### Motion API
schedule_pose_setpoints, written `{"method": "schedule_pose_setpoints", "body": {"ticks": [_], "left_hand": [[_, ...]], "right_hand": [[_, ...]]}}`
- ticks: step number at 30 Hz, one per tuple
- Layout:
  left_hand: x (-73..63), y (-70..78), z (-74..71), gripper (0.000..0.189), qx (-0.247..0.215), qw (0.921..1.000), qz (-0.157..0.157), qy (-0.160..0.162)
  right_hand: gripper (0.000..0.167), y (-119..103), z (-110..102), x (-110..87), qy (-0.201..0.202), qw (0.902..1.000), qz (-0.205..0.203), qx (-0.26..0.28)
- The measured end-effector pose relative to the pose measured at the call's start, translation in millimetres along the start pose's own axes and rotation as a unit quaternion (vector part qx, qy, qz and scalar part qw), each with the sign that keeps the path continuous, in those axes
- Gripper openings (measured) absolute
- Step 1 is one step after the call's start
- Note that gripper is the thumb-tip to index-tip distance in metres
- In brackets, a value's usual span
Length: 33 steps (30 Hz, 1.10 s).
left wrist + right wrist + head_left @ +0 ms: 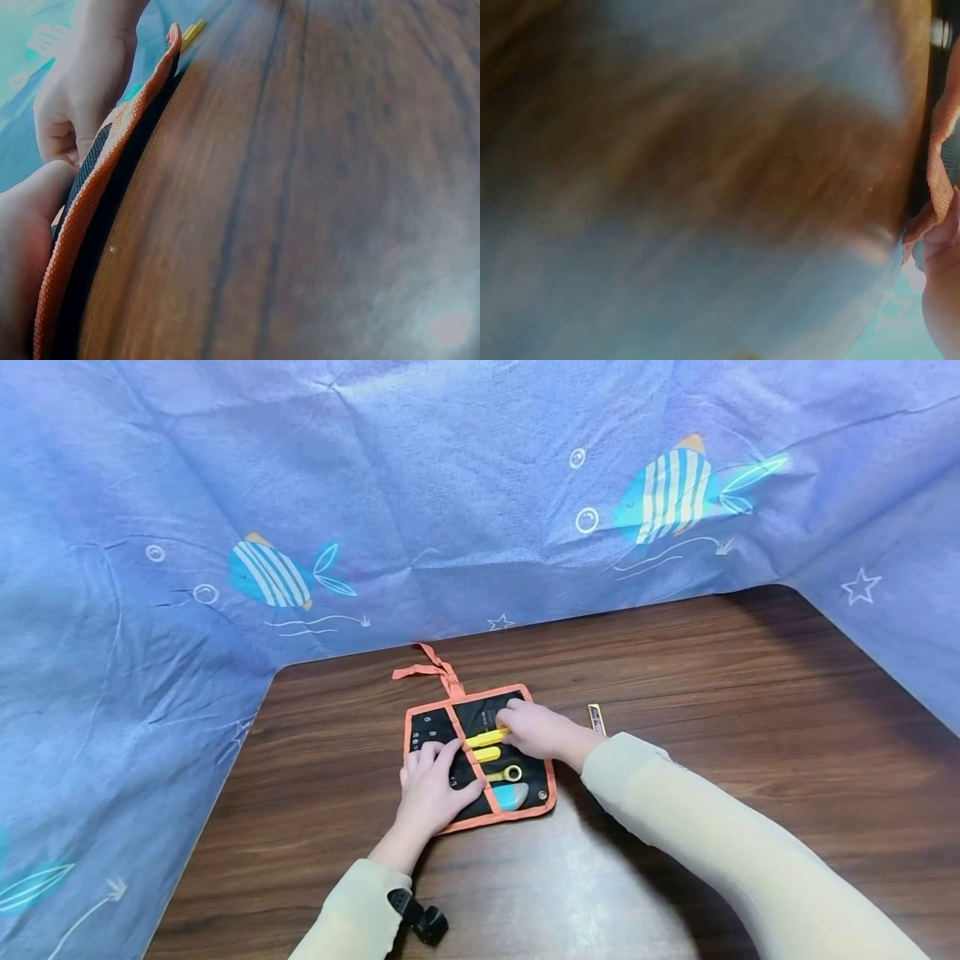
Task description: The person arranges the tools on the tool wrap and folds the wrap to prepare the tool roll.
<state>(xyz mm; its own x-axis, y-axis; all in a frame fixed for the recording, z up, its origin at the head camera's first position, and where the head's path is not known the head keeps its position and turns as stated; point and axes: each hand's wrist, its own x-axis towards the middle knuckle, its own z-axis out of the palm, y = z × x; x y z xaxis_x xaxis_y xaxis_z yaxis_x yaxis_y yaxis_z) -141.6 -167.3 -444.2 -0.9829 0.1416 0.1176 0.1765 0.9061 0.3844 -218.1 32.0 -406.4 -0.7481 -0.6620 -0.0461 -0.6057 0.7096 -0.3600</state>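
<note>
A black tool pouch with orange trim lies unrolled on the table. My left hand rests on its left part, fingers spread, thumb at the orange band across the pockets. With my right hand I pinch the end of a yellow handle that sticks out of a pocket; the rest of that tool is hidden. Below it in the pouch are a second yellow handle, a ring spanner and a teal-and-grey rounded tool. In the left wrist view, the pouch's orange edge hides part of both hands.
Orange ties trail from the pouch's far edge. A thin yellow-and-white item lies right of the pouch, partly behind my right sleeve. Blue fish-print cloth surrounds the brown wooden table at the back and sides.
</note>
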Motion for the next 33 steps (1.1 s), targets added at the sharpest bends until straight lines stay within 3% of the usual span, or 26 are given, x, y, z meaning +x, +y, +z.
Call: {"method": "schedule_pose_setpoints", "body": {"ticks": [7, 18, 24, 33], "left_hand": [[-0.8, 0.7, 0.6, 0.066, 0.009, 0.9999, 0.006, -0.002], [-0.2, 1.7, 2.1, 0.067, 0.008, 1.0000, 0.004, 0.003], [1.1, 4.3, 2.0, 0.068, 0.005, 1.0000, -0.005, 0.005], [-0.8, 4.0, 0.7, 0.065, 0.013, 0.9999, 0.005, 0.000]], "right_hand": [[0.016, -2, 5, 5.1, 0.001, 0.9996, -0.026, 0.013], [0.013, 5, 5, 9.8, -0.011, 0.9978, 0.000, 0.066], [0.011, 11, 3, 4.4, -0.003, 0.9983, -0.001, 0.059], [0.014, -1, 7, 8.3, -0.020, 0.9983, 0.009, 0.055]]}}
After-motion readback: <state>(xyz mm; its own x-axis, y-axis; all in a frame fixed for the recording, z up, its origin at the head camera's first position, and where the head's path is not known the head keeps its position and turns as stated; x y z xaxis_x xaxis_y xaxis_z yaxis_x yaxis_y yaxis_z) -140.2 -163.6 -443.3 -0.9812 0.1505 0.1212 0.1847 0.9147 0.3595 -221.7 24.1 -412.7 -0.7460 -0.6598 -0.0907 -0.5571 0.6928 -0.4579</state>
